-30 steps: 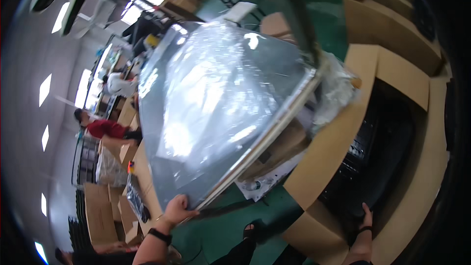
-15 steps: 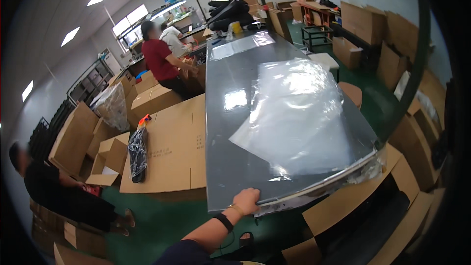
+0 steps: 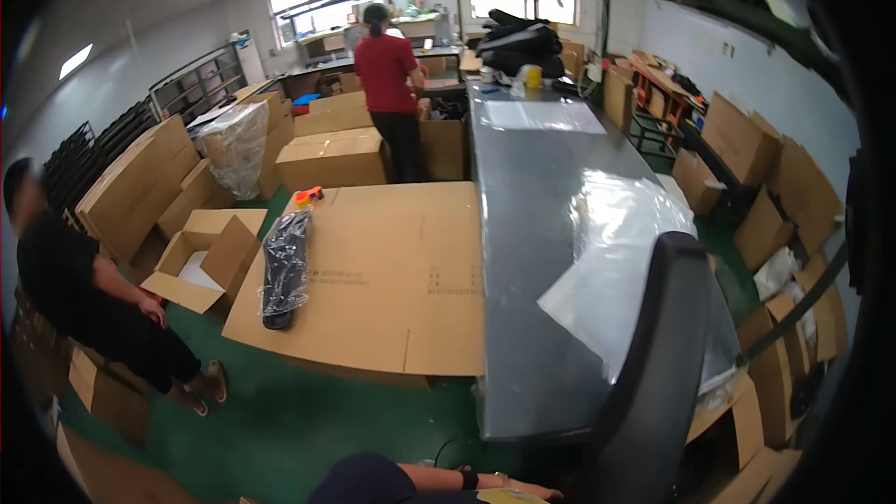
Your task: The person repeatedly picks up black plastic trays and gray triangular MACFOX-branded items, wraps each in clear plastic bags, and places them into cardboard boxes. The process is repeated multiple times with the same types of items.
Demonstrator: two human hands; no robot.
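Observation:
My left hand [image 3: 527, 490] shows at the bottom edge, reaching to the right, with a dark band and a bracelet at the wrist. Its fingers are partly cut off by the frame, so their hold is unclear. Close by on the right, a long curved black piece [image 3: 656, 355], smooth and padded-looking, stands upright and tilted in front of the grey table [image 3: 523, 317]. What supports its lower end is out of sight. My right hand is not visible. Clear plastic sheets [image 3: 611, 266] lie on the table, partly behind the black piece.
A flat cardboard box [image 3: 392, 280] beside the table carries a black item in clear plastic [image 3: 285, 266] and an orange tape dispenser [image 3: 308, 196]. One person [image 3: 387, 84] stands at the back, another [image 3: 75, 261] at the left. Open cartons [image 3: 210, 266] stand around.
My left hand has left the table's near corner and moved down to the frame's bottom edge. The curved black piece has come into view at right. The view has swung left.

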